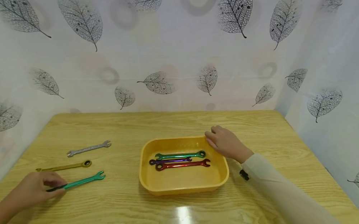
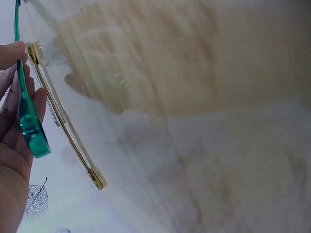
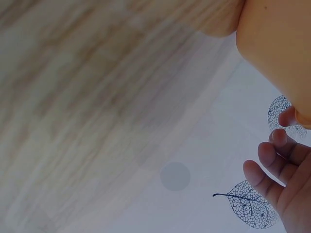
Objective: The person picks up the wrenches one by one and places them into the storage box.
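My left hand (image 1: 32, 191) pinches a green wrench (image 1: 83, 181) between thumb and fingers, low over the left of the table, its open end pointing right. In the left wrist view the green wrench (image 2: 33, 128) crosses the fingers. Just beyond lies a gold ratchet wrench (image 1: 71, 166), and behind that a silver open-ended wrench (image 1: 89, 149). My right hand (image 1: 226, 141) grips the back right corner of a yellow plastic bin (image 1: 187, 190). Inside the bin lie a green wrench (image 1: 180, 155), a purple wrench (image 1: 172, 160) and a red wrench (image 1: 184, 165), side by side.
The wood-grain table (image 1: 128, 218) ends at a back edge beneath a pale curtain (image 1: 173, 47) printed with dark leaves. More of this curtain hangs along both sides. A bright light reflection lies on the tabletop in front of the bin.
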`<state>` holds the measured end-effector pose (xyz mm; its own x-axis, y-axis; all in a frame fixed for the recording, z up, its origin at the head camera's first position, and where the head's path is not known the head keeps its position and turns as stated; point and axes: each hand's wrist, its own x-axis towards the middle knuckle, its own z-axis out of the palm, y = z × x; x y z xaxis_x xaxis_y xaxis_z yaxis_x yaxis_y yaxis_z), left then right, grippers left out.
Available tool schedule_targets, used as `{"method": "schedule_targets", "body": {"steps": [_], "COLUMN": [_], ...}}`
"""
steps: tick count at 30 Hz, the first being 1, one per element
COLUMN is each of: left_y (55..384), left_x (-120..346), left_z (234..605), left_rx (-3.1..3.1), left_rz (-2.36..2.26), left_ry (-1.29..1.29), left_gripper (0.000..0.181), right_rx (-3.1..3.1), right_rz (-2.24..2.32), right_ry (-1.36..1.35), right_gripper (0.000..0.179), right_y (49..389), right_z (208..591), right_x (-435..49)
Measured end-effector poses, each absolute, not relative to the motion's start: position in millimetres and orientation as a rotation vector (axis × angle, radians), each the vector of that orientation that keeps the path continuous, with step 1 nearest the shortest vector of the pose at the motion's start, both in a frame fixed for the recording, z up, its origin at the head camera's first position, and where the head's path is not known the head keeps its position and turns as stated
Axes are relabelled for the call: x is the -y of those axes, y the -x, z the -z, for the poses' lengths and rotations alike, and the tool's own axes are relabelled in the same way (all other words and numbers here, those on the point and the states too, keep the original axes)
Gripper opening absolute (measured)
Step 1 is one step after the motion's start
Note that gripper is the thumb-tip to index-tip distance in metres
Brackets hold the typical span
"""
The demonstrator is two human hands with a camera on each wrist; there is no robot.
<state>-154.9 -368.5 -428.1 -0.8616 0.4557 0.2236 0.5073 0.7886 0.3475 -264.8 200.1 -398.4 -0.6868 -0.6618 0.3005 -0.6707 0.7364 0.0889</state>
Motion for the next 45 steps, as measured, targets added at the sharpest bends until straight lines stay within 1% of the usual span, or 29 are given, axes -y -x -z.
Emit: {"method": "schedule_targets", "body": {"steps": [6, 14, 23, 29, 39, 45], "left_y": [158, 159, 163, 158, 157, 156], "left_x": [368, 370, 370, 370, 370, 369], "left_z": [429, 428, 430, 435, 437, 438], "left_rx": [2.855, 2.895, 2.893, 2.883, 2.813, 2.789], "left_rz": [0.584, 0.668, 0.747, 0.735, 0.822, 0.824], "left_ry": [0.853, 0.884, 0.93, 0.892, 0.899, 0.889], "left_gripper": [0.015, 0.011, 0.024, 0.017, 0.02, 0.012], "right_rx": [2.617, 2.611, 2.614, 2.615, 2.608, 2.608], "right_rz": [-0.043, -0.045, -0.049, -0.054, -0.053, -0.057], "right_ry": [-1.038, -1.039, -1.032, -1.05, -1.05, -1.047], "right_gripper": [0.015, 0.015, 0.015, 0.014, 0.013, 0.013], "right_y": [264, 264, 264, 265, 263, 264], "right_z": [398, 397, 398, 401, 399, 398], "right_x": [-201, -201, -203, -202, -201, -201]}}
